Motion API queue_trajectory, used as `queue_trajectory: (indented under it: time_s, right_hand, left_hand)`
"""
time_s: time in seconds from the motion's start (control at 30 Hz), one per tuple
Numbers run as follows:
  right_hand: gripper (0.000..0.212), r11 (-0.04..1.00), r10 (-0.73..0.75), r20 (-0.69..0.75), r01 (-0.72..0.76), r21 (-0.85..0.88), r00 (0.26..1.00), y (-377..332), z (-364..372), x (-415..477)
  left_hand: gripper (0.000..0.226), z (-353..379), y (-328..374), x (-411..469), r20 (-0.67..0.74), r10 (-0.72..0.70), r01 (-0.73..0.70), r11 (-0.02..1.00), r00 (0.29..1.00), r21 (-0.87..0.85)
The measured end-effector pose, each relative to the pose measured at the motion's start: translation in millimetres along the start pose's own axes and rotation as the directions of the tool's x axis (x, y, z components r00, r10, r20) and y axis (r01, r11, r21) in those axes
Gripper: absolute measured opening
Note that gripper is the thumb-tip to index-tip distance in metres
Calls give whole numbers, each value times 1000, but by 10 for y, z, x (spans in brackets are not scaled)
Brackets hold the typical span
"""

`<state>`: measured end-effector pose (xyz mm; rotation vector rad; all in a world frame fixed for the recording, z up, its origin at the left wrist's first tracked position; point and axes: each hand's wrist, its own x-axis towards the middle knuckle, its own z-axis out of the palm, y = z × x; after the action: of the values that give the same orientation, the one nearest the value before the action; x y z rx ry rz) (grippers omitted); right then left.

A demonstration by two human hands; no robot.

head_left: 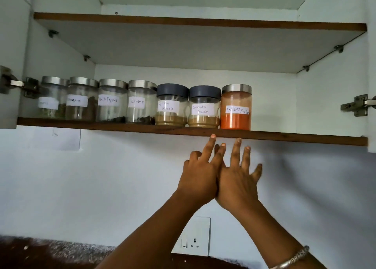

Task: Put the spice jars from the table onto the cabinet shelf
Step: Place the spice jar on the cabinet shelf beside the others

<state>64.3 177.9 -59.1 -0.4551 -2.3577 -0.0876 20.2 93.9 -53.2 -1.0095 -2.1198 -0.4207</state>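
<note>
Hovering just under the edge of the cabinet shelf (284, 139), the left hand (200, 176) and right hand (238, 182) touch, fingers spread, holding nothing. The spice jars (140, 104) stand in a row on it, red chilli powder jar (236, 108) rightmost; any further jar best goes right of it, label forward.

One view only: head cam worn on me, wide-angle, facing forward and tilted up into the open cabinet, so the upper shelf (183, 45) shows its underside. The lower shelf (284, 139) is near. My left hand (200, 173) and right hand (236, 179) show low centre, with the wall socket (195, 236) by the bottom edge.
</note>
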Motion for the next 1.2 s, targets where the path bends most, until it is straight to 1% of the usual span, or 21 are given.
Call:
queue_trajectory:
  time_s: [0.07, 0.13, 0.23, 0.3, 0.4, 0.43, 0.53, 0.6, 0.67, 0.7, 0.77, 0.87, 0.93, 0.97, 1.03, 1.13, 1.2]
  right_hand:
    - [92, 997, -79, 80, 80, -5, 994, -183, 154, -132]
    - [93, 989, -149, 178, 149, 17, 973, -438, 300, -305]
    - [90, 960, -275, 316, 243, 140, 908, -873, 539, -580]
    - [87, 926, -371, 401, 300, 229, 838, -1256, 725, -801]
    - [89, 876, -479, 526, 338, 345, 703, -1844, 1027, -1197]
    - [92, 859, -511, 570, 349, 376, 644, -2073, 1134, -1362]
    - [96, 832, -555, 676, 318, 455, 485, -2681, 1466, -1846]
    - [96, 826, -564, 715, 275, 493, 412, -3003, 1671, -2170]
    - [98, 816, -577, 739, 257, 517, 346, -3280, 1853, -2490]
    - [98, 809, -588, 743, 263, 526, 320, -3399, 1935, -2646]
    - [96, 782, -622, 728, 284, 555, 290, -3590, 2077, -2903]
    - [101, 770, -638, 715, 234, 594, 284, -3812, 2310, -3197]
    - [106, 794, -607, 739, 184, 579, 292, -3913, 2462, -3327]
    - [108, 809, -584, 751, 150, 568, 307, -3964, 2543, -3382]
    - [109, 835, -531, 768, 66, 546, 358, -4047, 2704, -3485]
    - [107, 850, -450, 780, -60, 524, 435, -4141, 2844, -3619]
    - [106, 840, -381, 783, -170, 516, 492, -4188, 2882, -3723]
  left_hand:
    - [87, 57, -197, -244, 66, -32, 33, 999, 997, -19]
    - [90, 94, -451, -554, 136, -91, 96, 995, 987, -28]
    - [88, 112, -884, -1119, 236, -194, 208, 977, 952, -37]
    - [87, 81, -1226, -1582, 319, -291, 307, 952, 902, -3]
    - [87, 26, -1719, -2345, 435, -419, 431, 899, 797, 76]
    - [87, -10, -1883, -2646, 469, -462, 469, 876, 753, 109]
    - [87, -144, -2264, -3499, 555, -582, 599, 781, 594, 177]
    - [87, -228, -2458, -3975, 611, -622, 646, 730, 489, 225]
    - [87, -255, -2642, -4400, 638, -661, 703, 664, 395, 253]
    - [86, -257, -2720, -4591, 643, -679, 732, 629, 354, 261]
    - [84, -218, -2842, -4901, 641, -703, 766, 583, 308, 271]
    - [83, -108, -2982, -5292, 657, -709, 802, 535, 255, 266]
    - [83, -11, -3061, -5495, 669, -707, 824, 507, 230, 252]
    - [84, 38, -3100, -5580, 675, -703, 835, 496, 226, 236]
    - [88, 120, -3154, -5697, 685, -698, 871, 452, 211, 193]
    - [92, 246, -3183, -5765, 696, -695, 934, 343, 181, 99]
    - [96, 338, -3176, -5807, 710, -687, 962, 268, 156, 47]
